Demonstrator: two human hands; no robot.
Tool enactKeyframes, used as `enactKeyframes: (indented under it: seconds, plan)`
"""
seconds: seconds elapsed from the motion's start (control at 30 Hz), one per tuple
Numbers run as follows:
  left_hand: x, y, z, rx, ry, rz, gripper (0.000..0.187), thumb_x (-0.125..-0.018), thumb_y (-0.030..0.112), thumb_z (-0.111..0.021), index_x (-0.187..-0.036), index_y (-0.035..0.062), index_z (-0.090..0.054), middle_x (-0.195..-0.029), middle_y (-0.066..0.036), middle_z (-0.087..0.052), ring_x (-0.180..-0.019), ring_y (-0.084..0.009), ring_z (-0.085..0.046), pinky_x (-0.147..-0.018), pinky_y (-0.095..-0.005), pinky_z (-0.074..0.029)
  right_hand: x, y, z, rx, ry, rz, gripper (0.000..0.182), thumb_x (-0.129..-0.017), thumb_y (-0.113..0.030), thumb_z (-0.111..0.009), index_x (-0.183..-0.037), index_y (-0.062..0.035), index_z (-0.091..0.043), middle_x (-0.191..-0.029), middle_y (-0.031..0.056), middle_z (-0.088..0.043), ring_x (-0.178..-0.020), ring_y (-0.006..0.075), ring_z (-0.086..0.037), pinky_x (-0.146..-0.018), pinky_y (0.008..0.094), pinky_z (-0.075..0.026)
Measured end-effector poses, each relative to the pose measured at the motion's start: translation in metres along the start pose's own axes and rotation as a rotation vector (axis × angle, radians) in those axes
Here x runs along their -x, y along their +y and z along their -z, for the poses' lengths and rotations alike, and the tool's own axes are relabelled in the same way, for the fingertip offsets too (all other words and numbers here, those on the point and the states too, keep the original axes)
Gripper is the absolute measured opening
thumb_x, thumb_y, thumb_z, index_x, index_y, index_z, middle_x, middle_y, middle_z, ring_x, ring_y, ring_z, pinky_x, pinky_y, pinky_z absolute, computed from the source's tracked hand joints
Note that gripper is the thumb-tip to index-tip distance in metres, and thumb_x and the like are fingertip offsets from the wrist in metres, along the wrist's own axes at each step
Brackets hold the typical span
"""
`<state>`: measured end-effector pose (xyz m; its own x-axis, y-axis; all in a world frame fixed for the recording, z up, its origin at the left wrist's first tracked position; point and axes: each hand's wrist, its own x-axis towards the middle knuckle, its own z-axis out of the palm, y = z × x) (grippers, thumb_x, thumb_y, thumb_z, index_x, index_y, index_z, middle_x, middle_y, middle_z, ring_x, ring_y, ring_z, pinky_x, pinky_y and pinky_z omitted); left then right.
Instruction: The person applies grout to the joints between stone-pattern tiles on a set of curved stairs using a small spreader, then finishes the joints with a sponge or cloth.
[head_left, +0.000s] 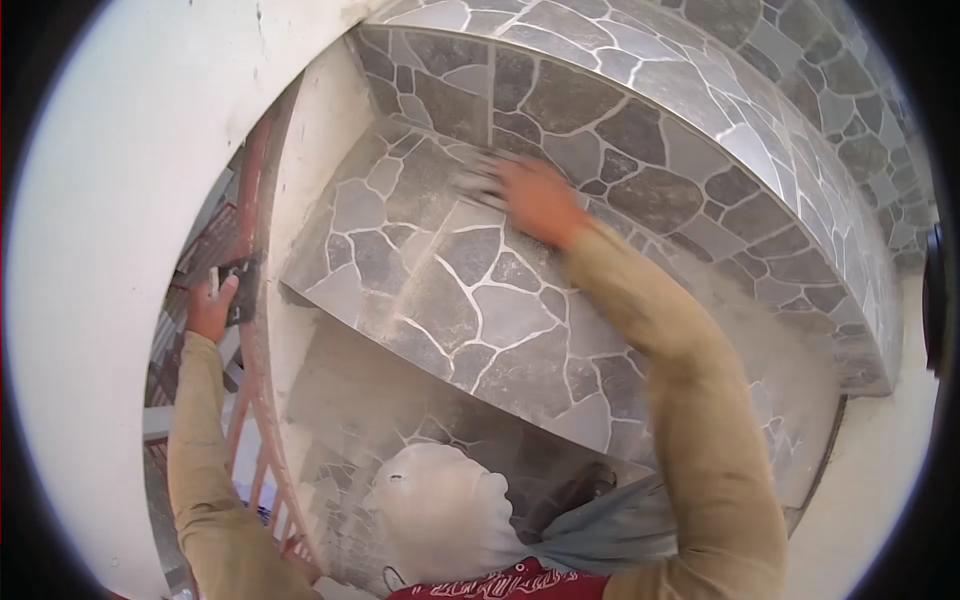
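My right hand [540, 200] reaches over the stone-patterned tiled step [500, 310], near its back left corner. Its fingers are smeared by motion, and a greyish blur lies at their tips, so whether it holds anything cannot be made out. On the left, my left hand [212, 305] is closed around a dark flat tool [240, 290] beside the reddish railing [250, 200]. Pale dust covers parts of the step and its grout lines.
A tiled riser [640, 160] curves behind the step, with another tiled step above. Below lies a lower step [350, 390]. A white bucket-like object [440, 510] stands close to my body. White walls [120, 200] flank the stairs.
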<state>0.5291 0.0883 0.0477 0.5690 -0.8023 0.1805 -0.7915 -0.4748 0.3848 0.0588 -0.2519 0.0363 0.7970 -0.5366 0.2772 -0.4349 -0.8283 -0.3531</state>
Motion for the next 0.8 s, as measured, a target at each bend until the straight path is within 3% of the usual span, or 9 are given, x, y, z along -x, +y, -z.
enactKeyframes:
  seconds: [0.03, 0.13, 0.2, 0.3, 0.43, 0.57, 0.63, 0.73, 0.8]
  plan:
    - [0.001, 0.007, 0.000, 0.016, 0.000, 0.023, 0.036, -0.091, 0.031, -0.071, -0.101, -0.0036, -0.070, -0.085, -0.013, -0.072, -0.078, -0.0203, -0.064, -0.076, -0.0379, -0.051, 0.054, 0.026, 0.016, 0.009, 0.027, 0.015, 0.038, -0.092, -0.011, -0.054, -0.128, -0.0028, -0.059, -0.130, 0.0192, -0.062, -0.111, 0.0408, -0.061, -0.100, 0.0481, -0.047]
    - [0.003, 0.032, 0.006, 0.193, 0.010, -0.029, 0.037, -0.090, 0.029, -0.070, -0.105, -0.0043, -0.070, -0.091, -0.016, -0.073, -0.082, -0.0227, -0.066, -0.079, -0.0374, -0.051, 0.197, 0.058, 0.091, 0.147, -0.104, -0.409, 0.054, -0.083, -0.002, -0.061, -0.137, -0.0016, -0.055, -0.128, 0.0190, -0.063, -0.119, 0.0394, -0.056, -0.107, 0.0454, -0.041]
    - [0.005, 0.027, 0.001, 0.226, 0.009, -0.008, 0.036, -0.090, 0.028, -0.070, -0.108, -0.0039, -0.070, -0.093, -0.016, -0.073, -0.084, -0.0228, -0.067, -0.081, -0.0370, -0.051, 0.221, 0.067, 0.103, 0.203, -0.012, -0.168, 0.055, -0.085, -0.003, -0.062, -0.139, -0.0013, -0.052, -0.125, 0.0208, -0.063, -0.117, 0.0406, -0.056, -0.104, 0.0439, -0.043]
    - [0.004, 0.028, 0.007, 0.207, -0.032, 0.017, 0.036, -0.091, 0.027, -0.070, -0.113, -0.0013, -0.070, -0.099, -0.015, -0.074, -0.090, -0.0231, -0.067, -0.085, -0.0364, -0.050, 0.145, 0.044, 0.066, 0.114, -0.058, -0.259, 0.049, -0.087, -0.005, -0.063, -0.134, 0.0002, -0.053, -0.122, 0.0213, -0.064, -0.117, 0.0397, -0.057, -0.102, 0.0435, -0.045]
    - [0.005, 0.033, 0.007, 0.171, -0.008, -0.023, 0.038, -0.091, 0.029, -0.069, -0.116, 0.0009, -0.068, -0.104, -0.015, -0.073, -0.095, -0.0236, -0.067, -0.089, -0.0361, -0.050, -0.041, 0.013, -0.049, 0.145, 0.149, 0.116, 0.032, -0.094, -0.015, -0.059, -0.121, 0.0005, -0.057, -0.117, 0.0243, -0.065, -0.114, 0.0417, -0.059, -0.099, 0.0474, -0.047]
    - [0.002, 0.031, 0.011, 0.219, -0.125, 0.098, 0.041, -0.091, 0.032, -0.069, -0.118, 0.0019, -0.068, -0.109, -0.015, -0.073, -0.101, -0.0250, -0.067, -0.092, -0.0368, -0.049, -0.200, -0.041, -0.128, 0.095, 0.032, -0.006, 0.028, -0.094, -0.019, -0.054, -0.117, -0.0038, -0.060, -0.115, 0.0213, -0.066, -0.115, 0.0446, -0.058, -0.101, 0.0546, -0.044]
    - [0.001, 0.010, 0.000, 0.136, -0.017, -0.069, 0.043, -0.090, 0.032, -0.070, -0.120, 0.0016, -0.067, -0.111, -0.017, -0.072, -0.104, -0.0290, -0.067, -0.095, -0.0392, -0.048, -0.198, -0.054, -0.124, 0.021, 0.091, 0.043, 0.027, -0.093, -0.018, -0.054, -0.116, -0.0042, -0.060, -0.113, 0.0211, -0.067, -0.114, 0.0440, -0.058, -0.100, 0.0568, -0.044]
    - [0.002, 0.031, 0.007, 0.245, -0.097, 0.032, 0.047, -0.089, 0.032, -0.071, -0.123, 0.0013, -0.066, -0.116, -0.019, -0.070, -0.109, -0.0326, -0.065, -0.097, -0.0413, -0.047, -0.165, -0.083, -0.117, 0.021, 0.047, 0.047, 0.028, -0.095, -0.018, -0.052, -0.119, -0.0072, -0.061, -0.118, 0.0223, -0.066, -0.120, 0.0421, -0.055, -0.103, 0.0605, -0.039]
    - [-0.003, 0.026, 0.009, 0.219, -0.084, 0.043, 0.049, -0.088, 0.032, -0.072, -0.125, 0.0014, -0.064, -0.118, -0.020, -0.069, -0.111, -0.0329, -0.064, -0.098, -0.0410, -0.046, -0.134, -0.131, -0.177, -0.064, 0.285, 0.216, 0.032, -0.094, -0.018, -0.053, -0.124, -0.0078, -0.061, -0.123, 0.0230, -0.063, -0.122, 0.0429, -0.054, -0.109, 0.0601, -0.035]
